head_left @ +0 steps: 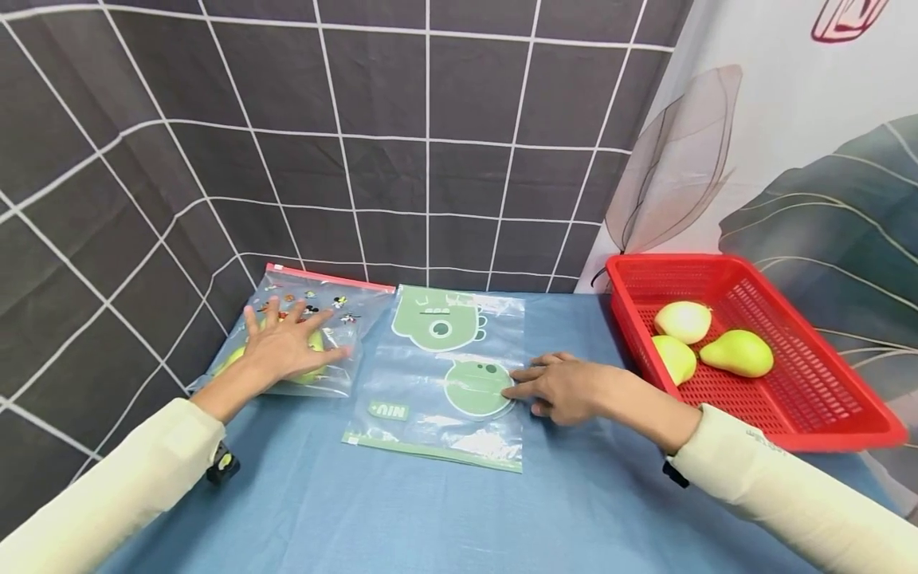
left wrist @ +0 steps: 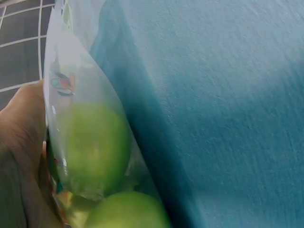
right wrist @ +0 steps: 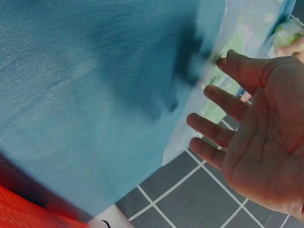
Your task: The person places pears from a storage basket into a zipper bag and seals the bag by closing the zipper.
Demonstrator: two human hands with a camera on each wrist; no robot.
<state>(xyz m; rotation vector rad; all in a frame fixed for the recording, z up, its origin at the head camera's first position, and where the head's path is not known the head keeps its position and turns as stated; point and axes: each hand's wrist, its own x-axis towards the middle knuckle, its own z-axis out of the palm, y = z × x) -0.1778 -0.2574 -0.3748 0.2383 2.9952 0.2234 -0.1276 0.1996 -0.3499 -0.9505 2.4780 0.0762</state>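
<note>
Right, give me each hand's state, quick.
Left hand: open, spread on the red-edged bag.
Right hand: open, at the side of the green-printed bag, holding nothing.

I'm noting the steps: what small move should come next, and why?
Perhaps have the right grip pinch the green-printed bag: it lies flat, apparently empty, with that grip at its edge, while pears lie loose in the red basket.

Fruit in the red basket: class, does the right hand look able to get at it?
Probably yes: the right hand holds nothing, and the basket is open on top with nothing over the fruit. Only its rim needs clearing.
</note>
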